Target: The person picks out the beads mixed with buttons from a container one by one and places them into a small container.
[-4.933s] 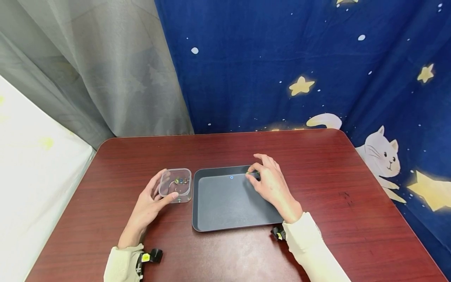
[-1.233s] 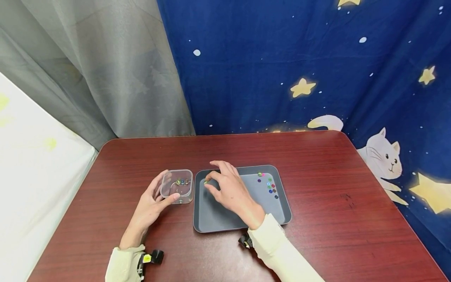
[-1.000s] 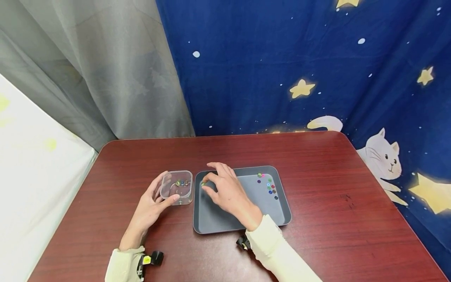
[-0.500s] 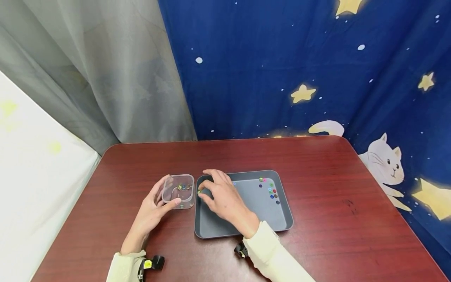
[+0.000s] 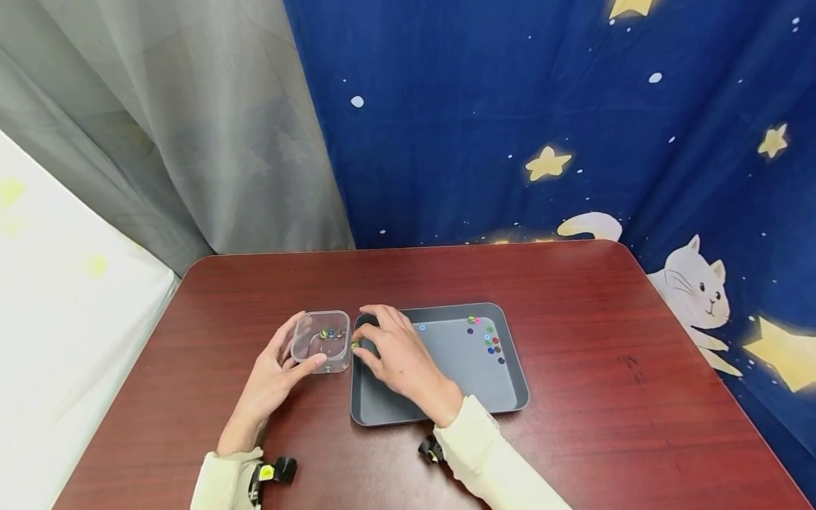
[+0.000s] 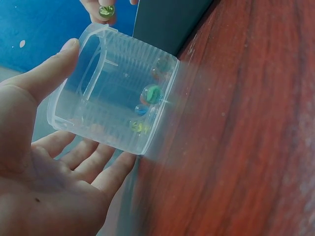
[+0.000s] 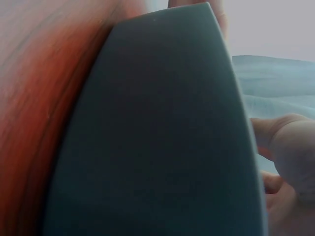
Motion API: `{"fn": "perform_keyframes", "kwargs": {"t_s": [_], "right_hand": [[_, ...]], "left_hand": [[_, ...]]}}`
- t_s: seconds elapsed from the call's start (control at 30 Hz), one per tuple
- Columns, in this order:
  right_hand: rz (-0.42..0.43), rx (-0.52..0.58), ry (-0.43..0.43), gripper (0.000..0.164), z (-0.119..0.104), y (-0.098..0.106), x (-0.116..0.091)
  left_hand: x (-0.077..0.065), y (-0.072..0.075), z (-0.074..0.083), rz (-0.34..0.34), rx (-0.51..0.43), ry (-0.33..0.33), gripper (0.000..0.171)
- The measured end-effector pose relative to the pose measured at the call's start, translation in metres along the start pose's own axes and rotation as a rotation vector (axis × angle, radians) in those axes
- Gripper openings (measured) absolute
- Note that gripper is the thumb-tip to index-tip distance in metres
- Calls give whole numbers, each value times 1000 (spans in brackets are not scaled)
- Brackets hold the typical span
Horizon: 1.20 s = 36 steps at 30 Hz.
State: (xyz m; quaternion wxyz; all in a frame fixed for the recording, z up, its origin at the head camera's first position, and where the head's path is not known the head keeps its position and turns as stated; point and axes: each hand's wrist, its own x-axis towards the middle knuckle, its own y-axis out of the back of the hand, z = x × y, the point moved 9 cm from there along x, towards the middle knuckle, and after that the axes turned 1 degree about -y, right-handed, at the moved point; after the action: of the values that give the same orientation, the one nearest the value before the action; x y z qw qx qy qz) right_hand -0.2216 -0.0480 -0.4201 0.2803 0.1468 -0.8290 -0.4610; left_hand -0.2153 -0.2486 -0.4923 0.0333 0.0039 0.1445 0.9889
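Observation:
My left hand [image 5: 270, 382] holds a clear plastic box [image 5: 307, 347] on the table, thumb on the near rim and fingers around the left side. Several glass marbles [image 6: 152, 93] lie at the bottom of the box. Between thumb and index finger, my right hand [image 5: 404, 365] pinches a yellow-green marble [image 5: 355, 346] over the left rim of a dark grey tray [image 5: 446, 368], just right of the box. The left wrist view shows this marble [image 6: 106, 11] beyond the box's open top. The tray's outer wall [image 7: 157, 123] fills most of the right wrist view.
Several coloured marbles [image 5: 491, 340] are grouped at the tray's right end. One blue marble [image 5: 422, 327] lies near its far rim. The reddish-brown table [image 5: 605, 340] extends to the right, with a blue star-print curtain [image 5: 459, 142] behind.
My right hand has carried the yellow-green marble leftward, from the tray's far right part to its left rim beside the box. My left hand keeps its hold on the box.

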Motion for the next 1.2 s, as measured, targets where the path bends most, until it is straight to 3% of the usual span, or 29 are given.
{"fn": "perform_keyframes", "kwargs": {"t_s": [1.2], "right_hand": [[-23,36,7,18,-10,-12,11]], "left_hand": [[1,0,1,-2,-20,-11,84]]}}
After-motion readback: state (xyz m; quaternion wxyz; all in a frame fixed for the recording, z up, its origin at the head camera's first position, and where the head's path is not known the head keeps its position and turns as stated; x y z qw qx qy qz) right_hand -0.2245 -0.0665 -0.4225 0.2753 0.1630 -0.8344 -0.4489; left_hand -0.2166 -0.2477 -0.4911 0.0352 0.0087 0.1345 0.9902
